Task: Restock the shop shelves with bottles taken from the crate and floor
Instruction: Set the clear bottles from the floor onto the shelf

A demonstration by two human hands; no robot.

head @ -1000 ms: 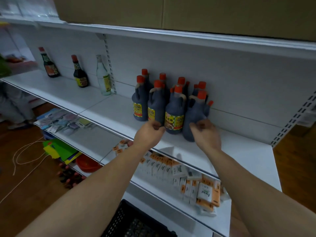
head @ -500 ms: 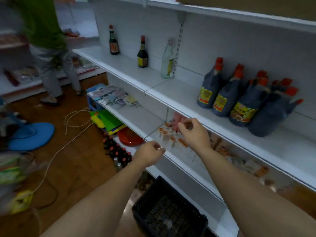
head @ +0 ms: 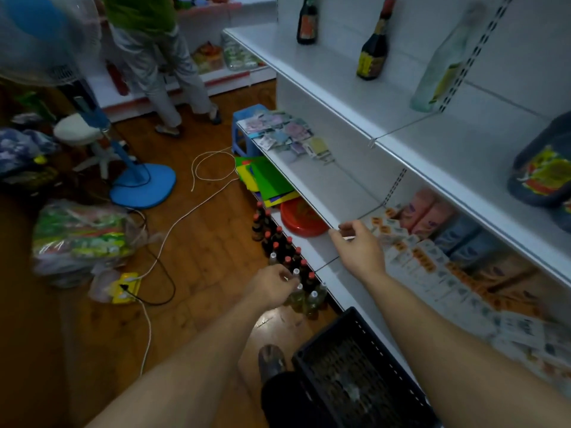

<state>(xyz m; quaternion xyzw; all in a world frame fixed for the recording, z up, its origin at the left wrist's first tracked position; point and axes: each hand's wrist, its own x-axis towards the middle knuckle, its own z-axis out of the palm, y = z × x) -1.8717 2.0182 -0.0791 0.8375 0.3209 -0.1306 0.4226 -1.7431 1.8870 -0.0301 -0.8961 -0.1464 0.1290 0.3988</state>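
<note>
1. Wooden floor [head: 200, 264] carries clustered bottles [head: 284, 251] beside the white shelves [head: 340, 193]; a black crate [head: 355, 366] sits nearer.
2. Left hand [head: 273, 287] curls loosely, fingers at the bottle tops; right hand [head: 360, 248] hangs half-spread, empty.
3. Since earlier, the view swung left and down from the dark jugs [head: 543, 177].

Bottles [head: 279, 248] stood on the floor [head: 197, 257] against the shelf unit's [head: 346, 193] base, left of my crate [head: 349, 362]. Fan [head: 136, 180] farther left. Three bottles [head: 372, 50] sat on the upper shelf.
</note>
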